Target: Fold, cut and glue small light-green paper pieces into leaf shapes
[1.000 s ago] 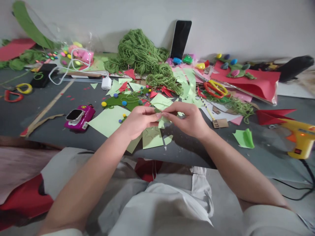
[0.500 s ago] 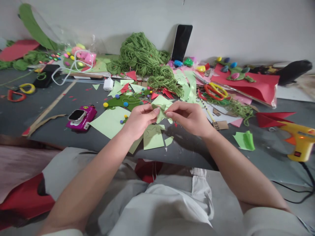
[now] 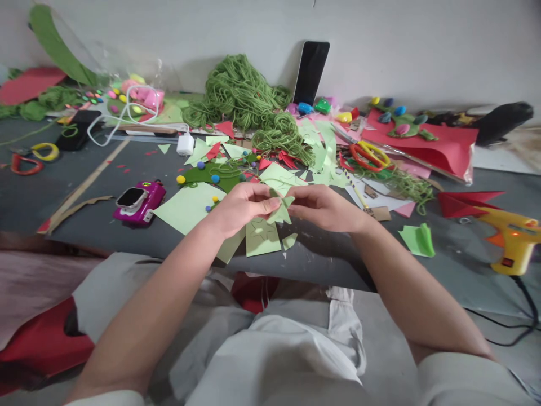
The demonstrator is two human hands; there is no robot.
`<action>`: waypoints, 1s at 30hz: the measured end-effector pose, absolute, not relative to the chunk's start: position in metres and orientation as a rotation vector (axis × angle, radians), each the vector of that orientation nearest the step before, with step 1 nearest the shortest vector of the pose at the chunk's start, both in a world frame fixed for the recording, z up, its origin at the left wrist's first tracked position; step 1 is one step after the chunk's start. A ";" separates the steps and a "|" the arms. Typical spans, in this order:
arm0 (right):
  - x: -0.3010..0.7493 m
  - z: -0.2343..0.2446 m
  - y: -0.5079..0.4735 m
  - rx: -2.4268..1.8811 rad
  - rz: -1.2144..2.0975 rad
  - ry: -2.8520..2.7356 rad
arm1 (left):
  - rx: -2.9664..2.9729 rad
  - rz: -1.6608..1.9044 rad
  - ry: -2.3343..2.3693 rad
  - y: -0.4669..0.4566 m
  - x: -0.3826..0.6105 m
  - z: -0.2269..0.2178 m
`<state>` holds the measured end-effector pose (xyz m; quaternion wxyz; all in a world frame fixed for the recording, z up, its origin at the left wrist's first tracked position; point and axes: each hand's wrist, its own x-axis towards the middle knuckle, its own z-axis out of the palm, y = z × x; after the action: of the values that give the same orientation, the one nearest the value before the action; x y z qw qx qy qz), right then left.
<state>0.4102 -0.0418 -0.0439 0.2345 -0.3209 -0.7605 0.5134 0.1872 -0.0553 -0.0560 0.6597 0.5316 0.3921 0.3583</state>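
Pinching a pale green paper star [image 3: 279,214] above the table [image 3: 93,183]

Farthest left, scissors with red and yellow handles [image 3: 34,150] lie between the surface's back and front edges. Nearer the front edge, a smartwatch [image 3: 131,197] rests on a magenta gadget [image 3: 153,198]; a white charging plug [image 3: 185,145] sits farther back. Next comes a pale green sheet [image 3: 180,208], partly covered by the left hand [image 3: 239,210], whose thumb and fingers are clamped on the star. Green yarn [image 3: 236,90] is heaped along the back edge. Between the hands, the star is up over a card with a drawn star [image 3: 262,243], close to the front edge. The right hand [image 3: 321,207] has its fingertips at the star's right side; whether they grip it, I cannot tell. A phone [image 3: 311,73] stands tilted at the back edge. Farthest right is a yellow glue gun [image 3: 513,239].
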 end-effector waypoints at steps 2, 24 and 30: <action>0.411 -0.045 -0.040 -0.898 1.361 -2.148 | 1.341 0.713 0.944 -0.057 0.186 -0.053; 0.393 -0.055 -0.051 -1.264 0.820 -2.026 | 1.392 0.714 1.220 -0.063 0.205 -0.066; 0.394 -0.054 -0.051 -1.136 0.723 -2.011 | 1.094 0.880 1.111 -0.061 0.212 -0.073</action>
<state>0.3942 -0.0511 -0.0545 0.3528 -0.4393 -0.7775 0.2796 0.2118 -0.0605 -0.0726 0.6255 0.4768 0.4841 0.3835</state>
